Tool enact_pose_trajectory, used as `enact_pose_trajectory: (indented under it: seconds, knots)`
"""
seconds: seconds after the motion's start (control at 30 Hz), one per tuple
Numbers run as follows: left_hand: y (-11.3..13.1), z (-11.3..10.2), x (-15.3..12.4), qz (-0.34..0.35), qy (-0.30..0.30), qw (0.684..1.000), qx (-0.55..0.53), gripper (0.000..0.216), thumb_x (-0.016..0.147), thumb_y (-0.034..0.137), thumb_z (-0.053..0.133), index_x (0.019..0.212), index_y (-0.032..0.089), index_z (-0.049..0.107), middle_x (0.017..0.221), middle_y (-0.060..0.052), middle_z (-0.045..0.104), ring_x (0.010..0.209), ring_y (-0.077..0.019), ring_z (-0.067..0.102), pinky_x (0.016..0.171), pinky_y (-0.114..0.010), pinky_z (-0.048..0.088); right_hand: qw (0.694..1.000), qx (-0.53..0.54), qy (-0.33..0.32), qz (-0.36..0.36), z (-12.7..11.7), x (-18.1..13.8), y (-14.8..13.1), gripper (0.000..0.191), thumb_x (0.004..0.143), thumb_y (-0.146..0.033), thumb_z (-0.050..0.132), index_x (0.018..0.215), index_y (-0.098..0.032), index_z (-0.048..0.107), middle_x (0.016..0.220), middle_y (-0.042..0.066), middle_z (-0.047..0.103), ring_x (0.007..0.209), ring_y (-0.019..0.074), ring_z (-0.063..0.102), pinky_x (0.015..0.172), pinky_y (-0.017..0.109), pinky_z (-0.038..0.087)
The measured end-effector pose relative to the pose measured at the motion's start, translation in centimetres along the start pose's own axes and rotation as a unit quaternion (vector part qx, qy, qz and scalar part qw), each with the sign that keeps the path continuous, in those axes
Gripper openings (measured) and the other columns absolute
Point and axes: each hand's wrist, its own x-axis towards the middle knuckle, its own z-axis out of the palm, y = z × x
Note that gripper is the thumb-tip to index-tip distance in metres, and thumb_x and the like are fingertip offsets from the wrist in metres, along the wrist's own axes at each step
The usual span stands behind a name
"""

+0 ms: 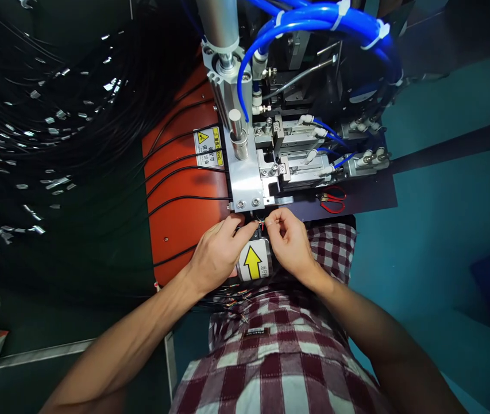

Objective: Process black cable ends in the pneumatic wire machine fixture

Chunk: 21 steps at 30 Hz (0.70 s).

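In the head view, my left hand (216,253) is closed, thumb and forefinger pinching the end of a black cable at the front of the metal machine (243,178). My right hand (291,244) is closed too, its fingertips on the thin coloured wires (262,224) fanning from that cable end. Most of the held cable is hidden by my left hand. Just below the wires sits a white label with a yellow arrow (252,263). Several black cables (188,197) run over the orange plate (188,227) into the machine's left side.
Red-handled cutters (333,200) lie right of the machine. Blue air hoses (313,20) arch overhead. At left hangs a large bundle of black cables (76,109) with shiny metal ends. More stripped cable ends (236,296) lie by my lap. A warning label (209,146) is on the plate.
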Motion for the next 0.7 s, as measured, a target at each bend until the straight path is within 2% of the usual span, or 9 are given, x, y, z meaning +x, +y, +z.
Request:
enact_pose_trajectory:
  seconds: [0.1,0.3,0.5,0.7]
  knots:
    - [0.09,-0.04,0.06,-0.005,-0.005,1.000,0.007,0.041,0.083,0.015,0.048,0.123,0.017,0.055,0.099,-0.011,0.056,0.085,-0.0226,0.058,0.070,-0.032,0.052,1.000,-0.007,0.007,0.003,0.17,-0.10,0.14,0.016,0.092,-0.030,0.047,0.080,-0.021,0.051,0.075,0.001,0.055,0.063,0.0139,0.048,0.056,0.026,0.037]
    - [0.03,-0.02,0.23,-0.013,0.004,1.000,-0.013,0.036,0.085,0.011,0.045,0.118,0.019,0.056,0.098,-0.008,0.058,0.088,-0.0192,0.059,0.076,-0.029,0.052,0.998,0.066,-0.011,0.023,0.26,0.13,0.82,0.018,0.091,-0.034,0.051,0.080,-0.020,0.051,0.071,-0.001,0.054,0.060,0.0126,0.049,0.057,0.025,0.039]
    - [0.18,-0.16,0.12,-0.025,-0.026,0.999,-0.007,0.039,0.082,0.010,0.046,0.119,0.017,0.055,0.101,-0.011,0.056,0.088,-0.0227,0.058,0.070,-0.032,0.052,0.996,0.084,-0.020,0.028,0.07,0.27,0.76,0.017,0.089,-0.034,0.052,0.079,-0.020,0.052,0.068,-0.002,0.051,0.057,0.0118,0.046,0.053,0.025,0.036]
    - [0.34,-0.21,0.26,-0.031,-0.030,0.999,-0.019,0.038,0.081,0.009,0.045,0.117,0.016,0.055,0.102,-0.011,0.055,0.091,-0.0228,0.057,0.073,-0.032,0.053,0.996,0.081,-0.030,0.017,-0.27,0.34,0.76,0.018,0.090,-0.035,0.052,0.080,-0.020,0.053,0.069,-0.002,0.052,0.058,0.0116,0.046,0.055,0.024,0.037]
